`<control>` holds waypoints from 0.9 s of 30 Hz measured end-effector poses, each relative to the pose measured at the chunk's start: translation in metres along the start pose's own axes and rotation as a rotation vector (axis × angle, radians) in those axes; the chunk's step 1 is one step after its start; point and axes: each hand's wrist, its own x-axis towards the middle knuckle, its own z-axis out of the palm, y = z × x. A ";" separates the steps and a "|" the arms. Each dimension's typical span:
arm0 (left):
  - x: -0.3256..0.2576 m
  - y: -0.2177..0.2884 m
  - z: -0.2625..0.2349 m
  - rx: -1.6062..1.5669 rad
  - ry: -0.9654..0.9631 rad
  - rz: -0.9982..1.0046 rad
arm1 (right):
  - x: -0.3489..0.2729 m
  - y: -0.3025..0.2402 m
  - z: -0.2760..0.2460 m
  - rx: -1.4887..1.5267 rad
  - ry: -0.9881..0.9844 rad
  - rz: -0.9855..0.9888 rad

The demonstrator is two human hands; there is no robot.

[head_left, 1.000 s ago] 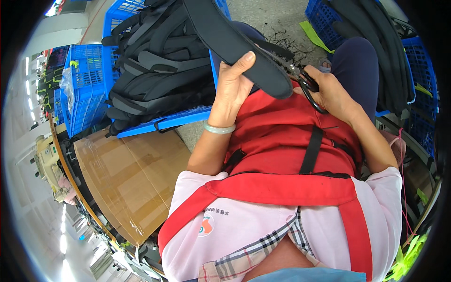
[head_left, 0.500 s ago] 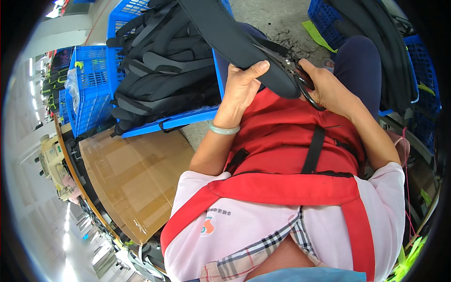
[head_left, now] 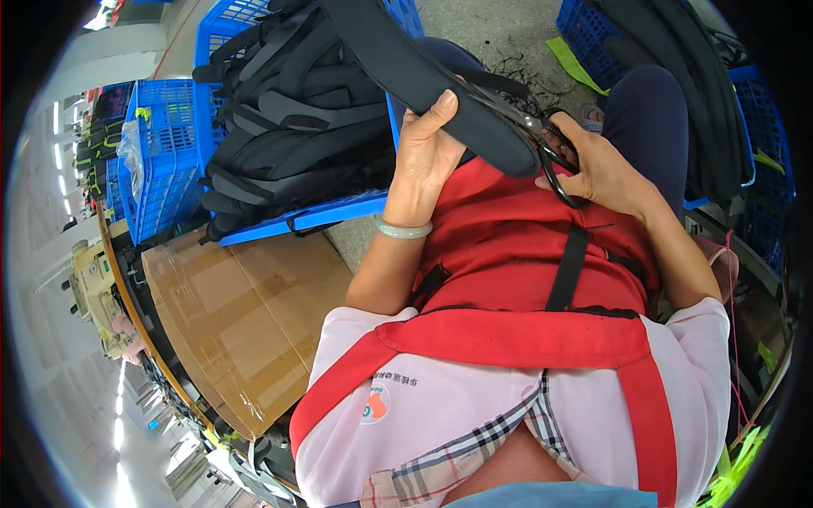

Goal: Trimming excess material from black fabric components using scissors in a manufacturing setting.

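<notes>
I see left hand (head_left: 421, 152) fingers still wrapped round the black padded strap (head_left: 440, 80) over the lap | right hand (head_left: 605, 169) closed on scissors (head_left: 555, 157), now nearer the strap's end | strap has tilted slightly; trimming looks underway

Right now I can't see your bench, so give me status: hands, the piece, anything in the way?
Left hand grips black padded strap. Right hand holds scissors at strap's end. Red apron beneath; nothing blocking.
</notes>
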 end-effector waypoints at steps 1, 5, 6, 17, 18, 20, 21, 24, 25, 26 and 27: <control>-0.002 0.000 0.000 0.016 0.001 -0.005 | 0.001 0.001 0.000 -0.034 -0.018 -0.006; -0.004 -0.004 0.008 0.025 0.035 0.015 | 0.008 0.013 0.012 -0.038 0.078 -0.132; -0.004 -0.003 0.009 0.027 0.035 0.016 | 0.010 0.016 0.014 -0.059 0.059 -0.119; -0.004 -0.008 0.009 0.056 0.038 -0.015 | 0.021 0.022 0.025 -0.137 0.158 -0.187; -0.004 -0.008 0.008 0.056 0.037 -0.015 | 0.021 0.021 0.024 -0.137 0.140 -0.169; -0.005 -0.008 0.008 0.031 0.038 -0.022 | 0.021 0.020 0.023 -0.139 0.122 -0.151; -0.005 -0.007 0.007 0.031 0.037 -0.021 | 0.021 0.020 0.024 -0.147 0.137 -0.139; -0.004 0.003 0.001 -0.002 -0.043 -0.068 | 0.019 0.007 0.017 -0.145 0.114 -0.067; -0.001 0.009 -0.002 -0.009 -0.016 -0.049 | 0.019 0.003 0.015 -0.134 0.079 -0.008; 0.002 0.010 -0.001 -0.017 0.005 -0.034 | 0.019 0.007 0.017 -0.137 0.081 -0.005; 0.002 0.008 0.001 -0.020 0.002 -0.036 | 0.019 0.015 0.020 -0.141 0.142 -0.078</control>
